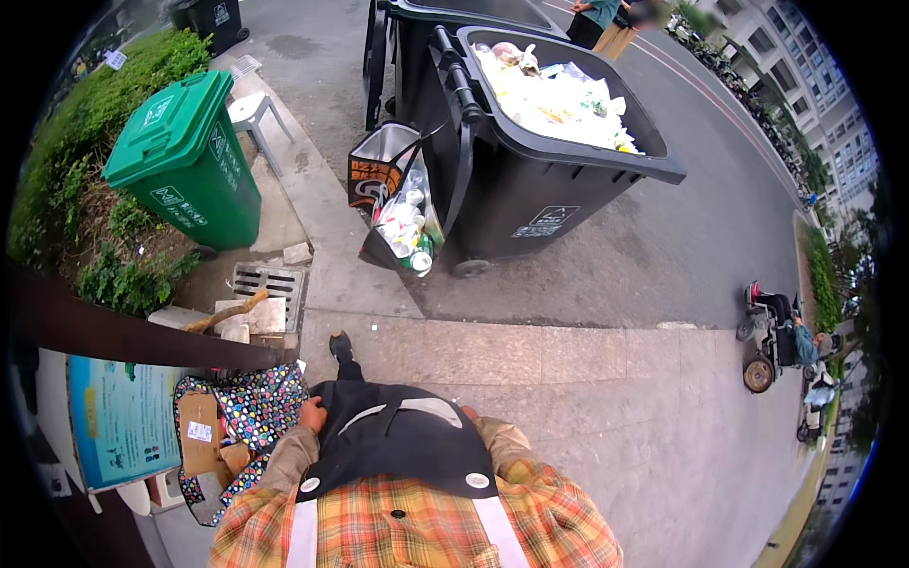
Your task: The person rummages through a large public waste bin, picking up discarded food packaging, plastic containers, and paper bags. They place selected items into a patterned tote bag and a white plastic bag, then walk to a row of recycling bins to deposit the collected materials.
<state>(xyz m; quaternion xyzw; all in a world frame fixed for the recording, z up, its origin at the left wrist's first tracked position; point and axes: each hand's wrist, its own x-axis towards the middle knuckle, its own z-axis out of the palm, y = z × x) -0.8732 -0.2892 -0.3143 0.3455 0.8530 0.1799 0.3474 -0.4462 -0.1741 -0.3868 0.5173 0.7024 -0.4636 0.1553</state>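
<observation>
My left hand (312,414) hangs at the left side of my black apron (398,433), close to the patterned bag (266,401); whether its fingers hold the bag or the apron I cannot tell. Of my right hand (469,412) only a small part shows beside the apron's right edge. That patterned bag holds a flattened cardboard box (199,433). Ahead, a black shopping bag (373,167) filled with cans and bottles leans by a large black wheeled bin (561,192), whose open top is heaped with refuse.
A green lidded bin (192,177) and a grey stool (259,113) stand at the left. Below them lie a drain grate (273,278) and a stick (231,312). A dark post (142,319) crosses the left side. A person in a wheelchair (770,341) is at the right.
</observation>
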